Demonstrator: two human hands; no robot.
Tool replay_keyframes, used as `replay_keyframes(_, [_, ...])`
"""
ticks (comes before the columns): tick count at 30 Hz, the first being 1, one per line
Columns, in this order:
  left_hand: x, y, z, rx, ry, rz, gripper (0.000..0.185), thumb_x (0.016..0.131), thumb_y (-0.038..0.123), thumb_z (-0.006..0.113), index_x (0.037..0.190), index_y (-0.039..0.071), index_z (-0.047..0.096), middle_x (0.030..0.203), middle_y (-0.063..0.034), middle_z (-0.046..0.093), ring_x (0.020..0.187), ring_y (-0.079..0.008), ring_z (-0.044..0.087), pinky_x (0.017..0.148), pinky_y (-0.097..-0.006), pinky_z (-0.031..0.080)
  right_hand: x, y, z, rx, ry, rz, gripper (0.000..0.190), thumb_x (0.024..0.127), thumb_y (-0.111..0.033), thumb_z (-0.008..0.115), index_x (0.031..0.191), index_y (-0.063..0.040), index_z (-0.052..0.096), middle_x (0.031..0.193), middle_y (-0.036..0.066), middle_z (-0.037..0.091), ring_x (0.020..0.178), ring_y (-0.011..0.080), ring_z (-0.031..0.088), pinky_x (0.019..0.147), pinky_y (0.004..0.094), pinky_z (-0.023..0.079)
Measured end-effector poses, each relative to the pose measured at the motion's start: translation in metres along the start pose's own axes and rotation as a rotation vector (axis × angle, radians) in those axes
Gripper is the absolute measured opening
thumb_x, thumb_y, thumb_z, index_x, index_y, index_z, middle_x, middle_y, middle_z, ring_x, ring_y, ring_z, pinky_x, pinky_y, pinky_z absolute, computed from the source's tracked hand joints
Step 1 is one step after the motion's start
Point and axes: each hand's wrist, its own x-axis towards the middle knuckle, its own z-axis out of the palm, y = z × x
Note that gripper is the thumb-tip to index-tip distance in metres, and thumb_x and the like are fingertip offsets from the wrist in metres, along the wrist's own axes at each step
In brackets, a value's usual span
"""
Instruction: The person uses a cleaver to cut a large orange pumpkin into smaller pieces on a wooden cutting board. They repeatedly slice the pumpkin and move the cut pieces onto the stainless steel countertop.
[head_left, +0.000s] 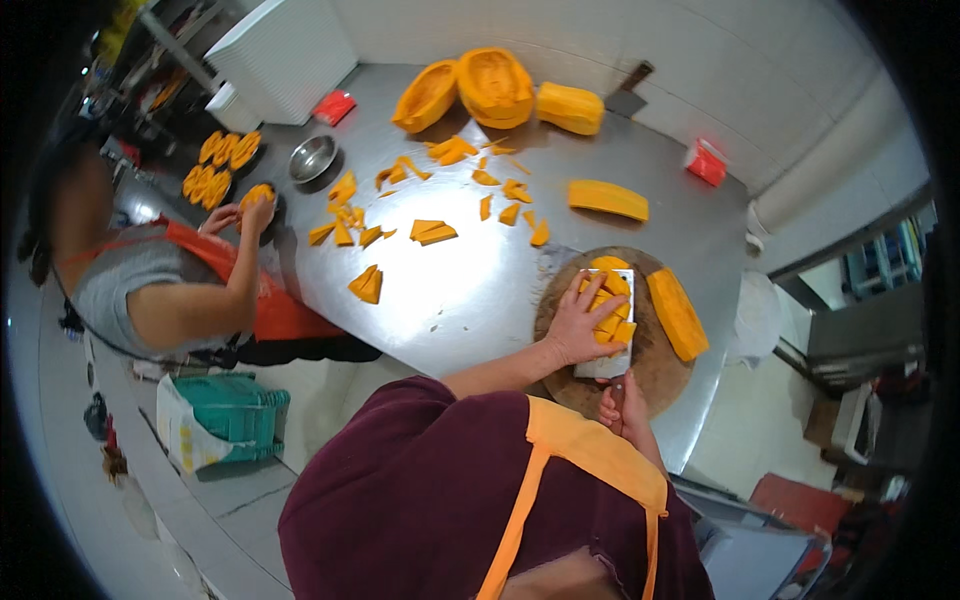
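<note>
My right hand (628, 411) grips the handle of a cleaver (602, 367), whose broad blade lies flat over a round wooden chopping board (555, 375). Cut pumpkin chunks (611, 306) rest on the blade. Spread over them from the left, my left hand (581, 322) holds the chunks against the metal. A few more orange pieces show just past the blade's far end. On the board's right side lies a long peeled pumpkin slab (677, 315). Part of the blade is hidden under the chunks and my left hand.
The steel table (480, 300) bears scattered pumpkin pieces (433, 231), hollowed pumpkin halves (495, 86), another slab (607, 200) and a metal bowl (313, 158). A second cleaver (628, 94) leans at the wall. At left, a co-worker (180, 292) handles pumpkin in a dish.
</note>
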Motion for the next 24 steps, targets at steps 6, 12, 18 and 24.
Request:
replay_keyframes(6, [-0.014,-0.012,-0.051,0.074,0.155,-0.145,0.078,0.067,0.045,0.084,0.137,0.024,0.056,0.152,-0.0213,0.031,0.139,-0.0503,0.026,0.113,-0.0579,0.030,0.013,-0.026,0.048,-0.223,-0.089,0.089,0.059,0.106,-0.054,0.032,0.118,-0.001,0.055,0.059,0.003,0.041,0.041,0.0130,0.037,0.042,0.0315,0.036])
replay_keyframes(12, [-0.041,-0.062,-0.123,0.223,0.308,-0.330,0.077,0.069,0.047,0.083,0.137,0.020,0.056,0.151,-0.0230,0.031,0.138,-0.0499,0.028,0.113,-0.0576,0.031,0.061,-0.042,0.144,-0.459,-0.225,0.263,0.058,0.104,-0.054,0.037,0.115,0.000,0.054,0.062,0.003,0.045,0.042,0.0122,0.035,0.044,0.0311,0.036])
replay_keyframes(18, [-0.074,-0.115,-0.182,0.345,0.480,-0.492,0.076,0.070,0.046,0.083,0.134,0.013,0.056,0.147,-0.0222,0.034,0.136,-0.0468,0.030,0.112,-0.0558,0.031,0.126,-0.036,0.232,-0.707,-0.363,0.342,0.060,0.103,-0.057,0.039,0.112,0.000,0.055,0.062,0.002,0.045,0.046,0.0118,0.037,0.045,0.0304,0.037])
replay_keyframes(24, [-0.102,-0.167,-0.190,0.364,0.534,-0.700,0.078,0.074,0.036,0.081,0.141,0.011,0.048,0.151,-0.0214,0.028,0.142,-0.0414,0.026,0.116,-0.0510,0.027,0.173,-0.023,0.280,-0.792,-0.388,0.407,0.058,0.103,-0.055,0.043,0.107,0.002,0.054,0.062,0.003,0.046,0.045,0.0122,0.038,0.044,0.0303,0.038])
